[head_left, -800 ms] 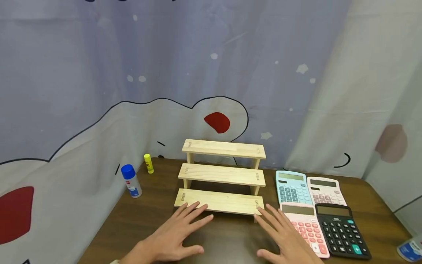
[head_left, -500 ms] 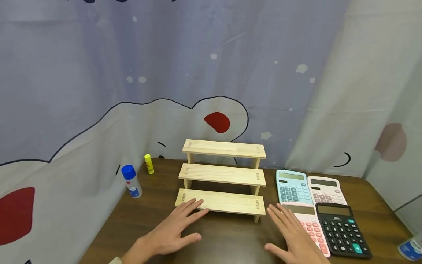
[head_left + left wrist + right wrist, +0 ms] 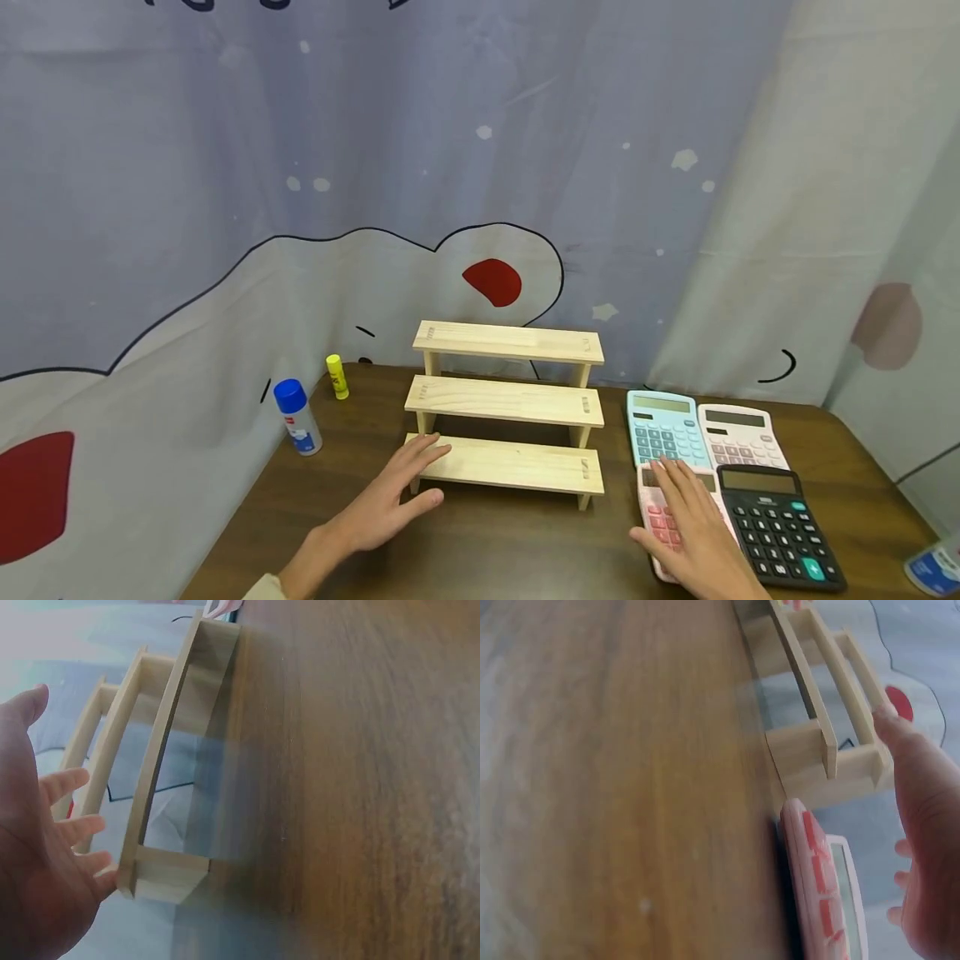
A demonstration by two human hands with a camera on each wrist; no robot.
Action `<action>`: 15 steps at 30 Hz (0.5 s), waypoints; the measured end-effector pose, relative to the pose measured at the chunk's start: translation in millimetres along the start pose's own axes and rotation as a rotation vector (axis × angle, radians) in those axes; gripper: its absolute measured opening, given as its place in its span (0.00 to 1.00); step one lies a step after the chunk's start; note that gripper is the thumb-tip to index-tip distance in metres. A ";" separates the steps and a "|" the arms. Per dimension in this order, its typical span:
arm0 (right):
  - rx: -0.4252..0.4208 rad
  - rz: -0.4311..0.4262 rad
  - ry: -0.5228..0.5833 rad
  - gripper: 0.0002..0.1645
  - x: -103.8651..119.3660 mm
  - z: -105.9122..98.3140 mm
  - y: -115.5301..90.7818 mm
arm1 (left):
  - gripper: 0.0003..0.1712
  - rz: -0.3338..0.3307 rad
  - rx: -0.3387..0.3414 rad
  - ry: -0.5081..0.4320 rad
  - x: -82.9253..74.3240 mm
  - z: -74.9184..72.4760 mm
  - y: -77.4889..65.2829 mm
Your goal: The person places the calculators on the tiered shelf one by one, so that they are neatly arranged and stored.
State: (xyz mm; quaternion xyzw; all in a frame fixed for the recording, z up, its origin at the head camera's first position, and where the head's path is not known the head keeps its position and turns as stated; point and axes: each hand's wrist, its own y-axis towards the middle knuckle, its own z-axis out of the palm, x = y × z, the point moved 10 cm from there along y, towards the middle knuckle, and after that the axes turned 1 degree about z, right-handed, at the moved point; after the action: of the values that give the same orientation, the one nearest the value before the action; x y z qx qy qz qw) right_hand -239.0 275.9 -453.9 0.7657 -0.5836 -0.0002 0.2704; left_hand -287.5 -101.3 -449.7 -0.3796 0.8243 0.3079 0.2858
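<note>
A three-step wooden display stand (image 3: pixel 510 465) is on the brown table in the middle of the head view. My left hand (image 3: pixel 382 500), fingers spread, is at the front left end of its lowest step; whether it touches the wood I cannot tell. My right hand (image 3: pixel 697 533) hovers over the pink calculator (image 3: pixel 660 521) with straight fingers, holding nothing. Beside that lies a black calculator (image 3: pixel 780 525). Behind them are a light blue calculator (image 3: pixel 663 425) and a pale pink-white one (image 3: pixel 738 433). The right wrist view shows the pink calculator (image 3: pixel 821 892) below the hand.
A bottle with a blue cap (image 3: pixel 298 417) stands at the table's left edge, with a yellow glue stick (image 3: pixel 337 377) behind it. Another blue-and-white bottle (image 3: pixel 933 571) is at the far right. A printed curtain (image 3: pixel 480 167) hangs directly behind the table.
My right hand has moved right, from the stand's front right corner to over the pink calculator. My left hand has shifted left and slightly up. The stand stays in place.
</note>
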 end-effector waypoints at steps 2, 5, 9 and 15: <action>0.007 0.079 0.036 0.58 -11.9 1.1 -1.0 | 0.33 -0.010 -0.033 -0.031 5.1 -2.4 1.6; 0.025 0.184 0.064 0.62 -26.2 5.9 -1.3 | 0.32 -0.046 -0.109 -0.044 15.6 -8.0 1.9; 0.038 0.284 0.034 0.64 -40.2 13.5 -4.1 | 0.31 -0.111 -0.225 -0.056 31.1 -13.1 2.2; -0.014 0.255 -0.017 0.58 -46.8 15.9 -10.3 | 0.29 -0.104 -0.318 -0.061 43.9 -7.7 4.1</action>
State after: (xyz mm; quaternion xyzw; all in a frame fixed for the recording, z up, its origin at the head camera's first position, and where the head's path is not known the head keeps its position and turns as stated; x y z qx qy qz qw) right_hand -249.7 313.0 -486.5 0.6832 -0.6786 0.0235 0.2685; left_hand -316.7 -124.5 -474.4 -0.4528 0.7353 0.4306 0.2626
